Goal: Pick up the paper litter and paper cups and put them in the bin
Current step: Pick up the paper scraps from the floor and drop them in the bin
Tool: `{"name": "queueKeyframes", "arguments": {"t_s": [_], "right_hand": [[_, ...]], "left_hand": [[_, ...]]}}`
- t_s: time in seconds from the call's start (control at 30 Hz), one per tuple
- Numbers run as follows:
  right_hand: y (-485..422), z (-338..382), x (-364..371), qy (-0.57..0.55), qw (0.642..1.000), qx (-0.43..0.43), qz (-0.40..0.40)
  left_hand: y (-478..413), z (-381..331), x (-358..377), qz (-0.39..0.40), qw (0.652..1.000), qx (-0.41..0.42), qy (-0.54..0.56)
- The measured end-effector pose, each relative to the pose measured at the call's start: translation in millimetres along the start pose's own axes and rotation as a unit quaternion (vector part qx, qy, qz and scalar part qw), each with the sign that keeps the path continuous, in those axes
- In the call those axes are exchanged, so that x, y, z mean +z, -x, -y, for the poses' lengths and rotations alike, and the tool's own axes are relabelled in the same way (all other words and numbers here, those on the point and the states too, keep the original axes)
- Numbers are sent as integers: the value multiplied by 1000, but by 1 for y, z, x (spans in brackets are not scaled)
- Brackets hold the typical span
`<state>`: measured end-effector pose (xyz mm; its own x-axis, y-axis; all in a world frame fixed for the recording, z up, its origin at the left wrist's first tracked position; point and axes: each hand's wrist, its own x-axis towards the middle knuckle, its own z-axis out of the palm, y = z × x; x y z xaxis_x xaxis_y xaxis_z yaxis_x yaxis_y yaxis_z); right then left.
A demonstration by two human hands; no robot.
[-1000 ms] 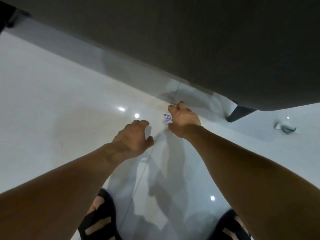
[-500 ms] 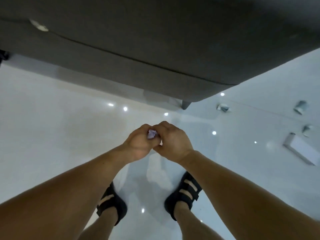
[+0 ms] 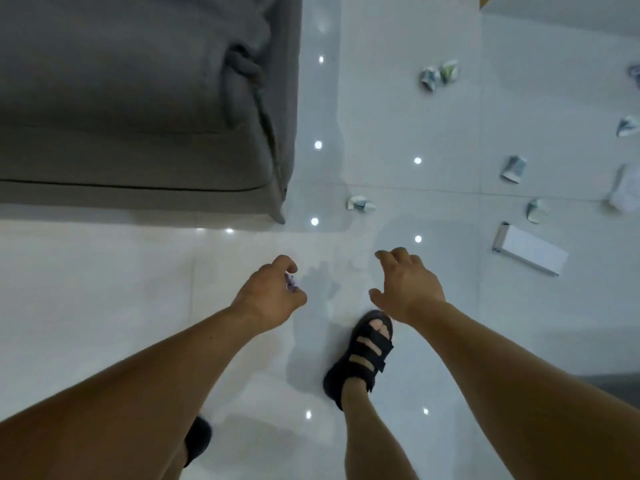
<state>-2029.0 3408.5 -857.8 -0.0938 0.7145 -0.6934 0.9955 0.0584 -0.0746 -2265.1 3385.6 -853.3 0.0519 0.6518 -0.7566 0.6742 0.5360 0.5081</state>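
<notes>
Purple-tinted paper scrap [image 3: 290, 283] sits pinched in the curled left hand [image 3: 270, 296], parked there, I'd guess, to free the right hand [image 3: 405, 285], which hangs empty, fingers loosely spread, palm down. Both reach forward over the floor [image 3: 104, 306]. Crushed paper cups [image 3: 360, 204] lie farther off to the right; no bin shows

No words can be read; the paper cups [image 3: 360, 204] on the floor [image 3: 104, 289] carry green and blue print (too blurred to make out); the paper scrap [image 3: 290, 283] pinched in the left hand [image 3: 268, 299] shows only purple marks.
</notes>
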Motion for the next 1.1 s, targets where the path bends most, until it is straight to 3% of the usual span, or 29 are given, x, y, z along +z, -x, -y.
{"name": "queueKeyframes", "arguments": {"t_s": [0.3, 0.5, 0.73, 0.9, 1.1], "right_hand": [[-103, -73, -16, 29, 999, -18, -15], [-203, -60, 20, 4, 1000, -24, -16], [-281, -44, 85, 69, 996, -47, -25], [-244, -42, 102, 64, 995, -75, 2], [-118, -22, 29, 62, 989, -137, 7]], "left_hand": [[-98, -56, 70, 6, 996, 51, -74], [-178, -18, 68, -5, 991, 24, -132], [-241, 21, 71, 16, 985, 20, -172], [-225, 16, 70, 15, 983, 14, -182], [-100, -16, 36, 6, 988, -14, -151]]}}
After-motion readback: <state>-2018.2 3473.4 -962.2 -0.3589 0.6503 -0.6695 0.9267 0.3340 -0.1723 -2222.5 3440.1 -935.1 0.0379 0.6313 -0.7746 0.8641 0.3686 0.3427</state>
